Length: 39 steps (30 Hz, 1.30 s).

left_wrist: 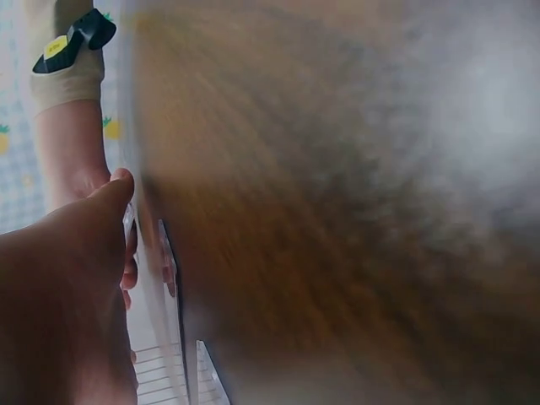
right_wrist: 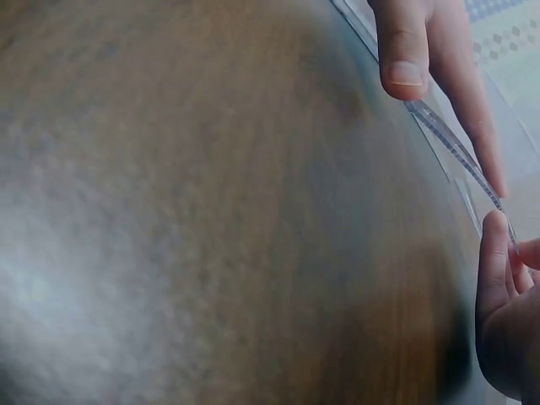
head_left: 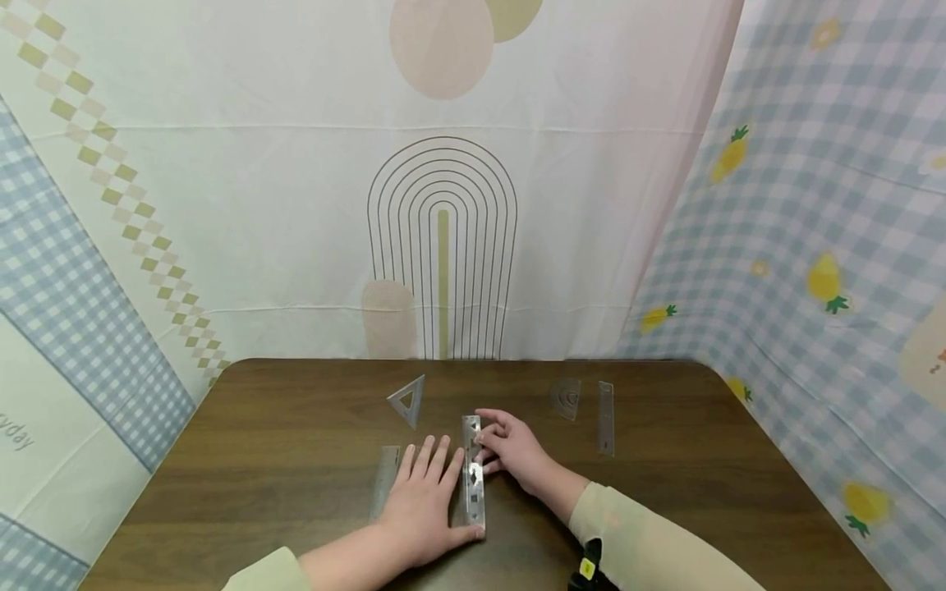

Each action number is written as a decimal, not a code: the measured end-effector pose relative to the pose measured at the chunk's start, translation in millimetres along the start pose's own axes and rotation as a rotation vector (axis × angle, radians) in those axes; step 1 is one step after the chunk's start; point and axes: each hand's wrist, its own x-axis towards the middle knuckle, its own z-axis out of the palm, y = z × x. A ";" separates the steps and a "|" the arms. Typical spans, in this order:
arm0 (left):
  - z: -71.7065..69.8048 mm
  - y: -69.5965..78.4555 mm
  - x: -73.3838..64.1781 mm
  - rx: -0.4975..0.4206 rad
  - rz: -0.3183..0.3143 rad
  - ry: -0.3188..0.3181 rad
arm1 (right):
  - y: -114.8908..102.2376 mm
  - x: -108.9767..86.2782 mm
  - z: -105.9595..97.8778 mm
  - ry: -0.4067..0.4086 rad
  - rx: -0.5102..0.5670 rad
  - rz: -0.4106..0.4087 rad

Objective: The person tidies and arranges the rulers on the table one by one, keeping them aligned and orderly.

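Observation:
My left hand [head_left: 417, 513] reaches over the table with straight, spread fingers. Its thumb touches the near end of a clear ruler [head_left: 474, 501] with cut-out shapes, and its index finger lies along the ruler's left edge. From the right, my right hand [head_left: 521, 453] pinches the same ruler farther up with bent fingers. In the right wrist view, this ruler [right_wrist: 456, 152] slants between the two hands. Beside my left hand, partly covered by it, lies another clear ruler [head_left: 386, 476].
A clear set square [head_left: 415, 402] lies at the back, left of the middle. Farther right are a clear protractor [head_left: 567, 399] and a narrow clear ruler [head_left: 606, 419]. Patterned cloth [head_left: 296, 205] hangs behind the brown table [head_left: 296, 410].

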 end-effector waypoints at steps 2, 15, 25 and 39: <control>1.1 -0.5 -2.7 0.005 0.001 0.007 | 0.6 -1.2 2.2 -0.006 0.004 -0.006; 2.9 -2.2 -21.2 0.012 0.034 0.017 | 0.0 -15.9 15.3 -0.020 -0.019 -0.005; 0.1 -3.4 -28.9 -0.033 0.030 -0.042 | 2.2 -20.5 22.2 -0.037 -0.046 -0.008; -2.0 -5.7 -30.4 -0.044 0.030 -0.085 | -0.7 -18.1 25.3 -0.058 -0.103 0.009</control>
